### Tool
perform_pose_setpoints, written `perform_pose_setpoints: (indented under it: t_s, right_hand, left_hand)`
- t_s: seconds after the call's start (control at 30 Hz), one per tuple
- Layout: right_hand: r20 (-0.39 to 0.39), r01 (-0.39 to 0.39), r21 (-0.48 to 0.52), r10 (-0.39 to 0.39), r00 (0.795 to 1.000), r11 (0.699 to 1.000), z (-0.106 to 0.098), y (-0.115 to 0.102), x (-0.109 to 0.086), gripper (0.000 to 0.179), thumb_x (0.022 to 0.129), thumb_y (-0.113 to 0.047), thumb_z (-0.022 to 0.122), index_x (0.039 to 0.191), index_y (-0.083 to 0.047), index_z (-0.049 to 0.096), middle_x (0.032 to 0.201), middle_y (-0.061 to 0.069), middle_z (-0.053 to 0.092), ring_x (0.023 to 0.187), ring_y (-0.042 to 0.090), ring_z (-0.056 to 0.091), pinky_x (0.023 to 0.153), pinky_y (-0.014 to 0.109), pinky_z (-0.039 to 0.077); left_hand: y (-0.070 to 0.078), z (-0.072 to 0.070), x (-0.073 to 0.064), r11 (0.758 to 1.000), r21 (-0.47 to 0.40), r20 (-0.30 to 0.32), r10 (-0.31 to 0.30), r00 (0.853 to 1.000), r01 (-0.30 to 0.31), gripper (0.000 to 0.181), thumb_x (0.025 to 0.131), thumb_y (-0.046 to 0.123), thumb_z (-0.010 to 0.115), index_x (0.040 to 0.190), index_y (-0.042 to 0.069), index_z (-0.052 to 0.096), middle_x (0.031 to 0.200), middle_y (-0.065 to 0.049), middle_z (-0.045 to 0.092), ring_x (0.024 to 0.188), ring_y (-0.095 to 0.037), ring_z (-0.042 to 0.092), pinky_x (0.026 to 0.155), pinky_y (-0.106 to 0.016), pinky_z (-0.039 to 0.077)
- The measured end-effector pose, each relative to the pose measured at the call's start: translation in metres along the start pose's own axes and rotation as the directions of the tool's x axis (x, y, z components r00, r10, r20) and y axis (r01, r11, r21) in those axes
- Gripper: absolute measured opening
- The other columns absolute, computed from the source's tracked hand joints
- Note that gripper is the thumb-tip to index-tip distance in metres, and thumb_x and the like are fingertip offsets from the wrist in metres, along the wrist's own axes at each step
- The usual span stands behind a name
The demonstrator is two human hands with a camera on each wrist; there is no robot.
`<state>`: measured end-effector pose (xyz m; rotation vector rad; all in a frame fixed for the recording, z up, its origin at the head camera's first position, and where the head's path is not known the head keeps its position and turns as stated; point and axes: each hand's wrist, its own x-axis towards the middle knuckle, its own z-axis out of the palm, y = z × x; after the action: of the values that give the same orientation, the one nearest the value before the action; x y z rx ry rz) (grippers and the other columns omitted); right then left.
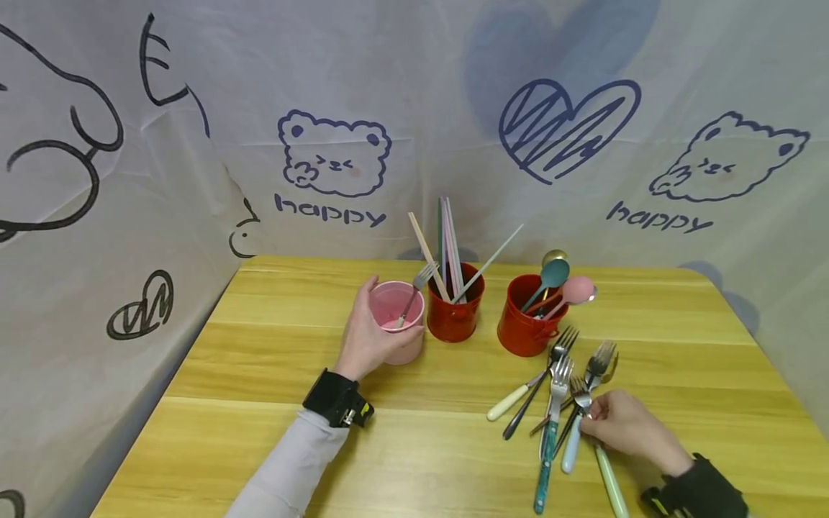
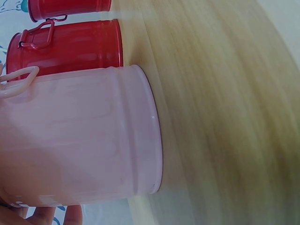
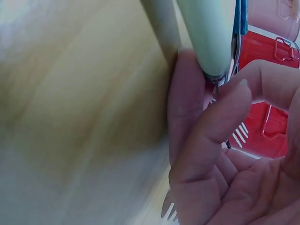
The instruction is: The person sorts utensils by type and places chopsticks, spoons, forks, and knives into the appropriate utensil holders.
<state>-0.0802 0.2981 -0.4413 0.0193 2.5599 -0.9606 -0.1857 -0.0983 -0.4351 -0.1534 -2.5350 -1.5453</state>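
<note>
My left hand (image 1: 370, 334) grips a pink bucket (image 1: 406, 348) from its left side, the thumb across the near side. In the bucket leans a fork (image 1: 414, 293), tines up; the left wrist view shows the pink bucket wall (image 2: 79, 136) close up. At the right, my right hand (image 1: 624, 424) is low over a loose pile of forks. Its fingers (image 3: 206, 136) curl at the neck of a pale green-handled fork (image 3: 206, 35). Beside the hand lie a light blue-handled fork (image 1: 573, 442) and a teal-handled fork (image 1: 547, 460).
A red bucket (image 1: 453, 324) holding several chopsticks (image 1: 453, 252) stands just right of the pink one. Another red bucket (image 1: 521, 334) holds several spoons (image 1: 576, 290). A cream-handled fork (image 1: 508, 403) lies at the pile's left. Drawn-on white cloth (image 1: 427, 93) hangs behind the wooden table (image 1: 259, 374).
</note>
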Motion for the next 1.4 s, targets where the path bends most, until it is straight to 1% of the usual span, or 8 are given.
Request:
perform_pose_setpoints:
  t_s: [0.23,0.53,0.67,0.77,0.93,1.07,1.27,1.4]
  right_hand:
    - [-0.02,0.073,-0.011,-0.073,0.997,0.997,0.0,0.005,-0.003,0.013,0.086,-0.01,0.067,0.077,-0.003,0.061,0.066,0.002,0.058,0.056,0.009,0.05,0.05,0.021,0.042]
    - [0.018,0.112,0.036,-0.113,0.993,0.993,-0.013,0.007,-0.007,0.013,0.093,-0.006,0.059,0.094,0.007,0.063,0.075,0.005,0.063,0.06,0.009,0.054,0.054,0.023,0.049]
    - [0.045,0.12,0.071,-0.123,0.991,0.99,-0.017,0.006,-0.007,0.013,0.096,-0.004,0.055,0.096,0.008,0.06,0.077,0.007,0.064,0.062,0.011,0.057,0.055,0.025,0.052]
    - [0.053,0.14,0.063,-0.144,0.988,0.988,-0.019,0.004,-0.006,0.012,0.097,-0.004,0.054,0.097,0.007,0.06,0.076,0.006,0.064,0.061,0.01,0.056,0.054,0.024,0.051]
    - [0.047,0.204,0.037,-0.206,0.977,0.978,-0.023,0.0,-0.006,0.019,0.1,-0.003,0.051,0.108,0.013,0.057,0.072,0.005,0.063,0.057,0.007,0.053,0.051,0.023,0.048]
    - [0.035,0.244,0.035,-0.245,0.969,0.969,-0.027,-0.007,-0.007,0.029,0.103,-0.003,0.047,0.12,0.021,0.051,0.072,0.006,0.065,0.058,0.008,0.056,0.051,0.024,0.05]
    - [0.002,0.258,-0.001,-0.258,0.966,0.966,-0.031,-0.024,-0.007,0.022,0.106,-0.007,0.046,0.107,0.011,0.058,0.076,0.006,0.068,0.061,0.005,0.058,0.054,0.026,0.054]
    - [-0.016,0.268,-0.02,-0.268,0.963,0.963,-0.033,-0.037,-0.007,0.019,0.106,-0.008,0.046,0.102,0.006,0.058,0.075,0.005,0.066,0.062,0.006,0.057,0.054,0.024,0.052]
  left_hand:
    - [0.0,0.0,-0.001,1.0,-0.002,0.0,-0.003,1.0,0.003,0.116,0.065,0.032,0.095,0.156,0.01,0.026,0.145,-0.016,0.05,0.13,-0.033,0.053,0.112,-0.05,0.047]
    - [-0.001,0.0,-0.002,1.0,-0.01,0.001,0.0,1.0,0.0,0.116,0.065,0.031,0.095,0.156,0.01,0.026,0.145,-0.016,0.05,0.13,-0.033,0.053,0.113,-0.05,0.046]
    - [-0.001,0.0,-0.002,1.0,-0.009,0.004,-0.004,1.0,0.004,0.116,0.066,0.031,0.095,0.157,0.011,0.025,0.145,-0.016,0.049,0.13,-0.033,0.053,0.112,-0.051,0.046]
    - [-0.001,0.0,-0.002,1.0,-0.009,0.002,-0.001,1.0,0.001,0.117,0.065,0.032,0.095,0.156,0.01,0.026,0.145,-0.016,0.05,0.13,-0.033,0.053,0.113,-0.051,0.046]
    - [-0.001,0.0,-0.001,1.0,-0.004,-0.004,0.003,1.0,-0.003,0.116,0.065,0.032,0.095,0.156,0.01,0.026,0.144,-0.016,0.05,0.129,-0.033,0.054,0.112,-0.05,0.046]
    - [-0.001,0.0,-0.001,1.0,0.0,-0.006,0.007,1.0,-0.007,0.116,0.066,0.032,0.094,0.156,0.008,0.026,0.145,-0.016,0.05,0.13,-0.033,0.054,0.112,-0.051,0.047]
    - [0.0,0.0,-0.002,1.0,0.002,-0.006,0.007,1.0,-0.007,0.116,0.066,0.031,0.095,0.156,0.009,0.026,0.145,-0.016,0.05,0.129,-0.033,0.054,0.112,-0.049,0.047]
    - [0.0,0.0,-0.002,1.0,0.005,-0.007,0.012,1.0,-0.012,0.115,0.066,0.031,0.094,0.156,0.008,0.026,0.144,-0.017,0.051,0.129,-0.033,0.054,0.111,-0.05,0.047]
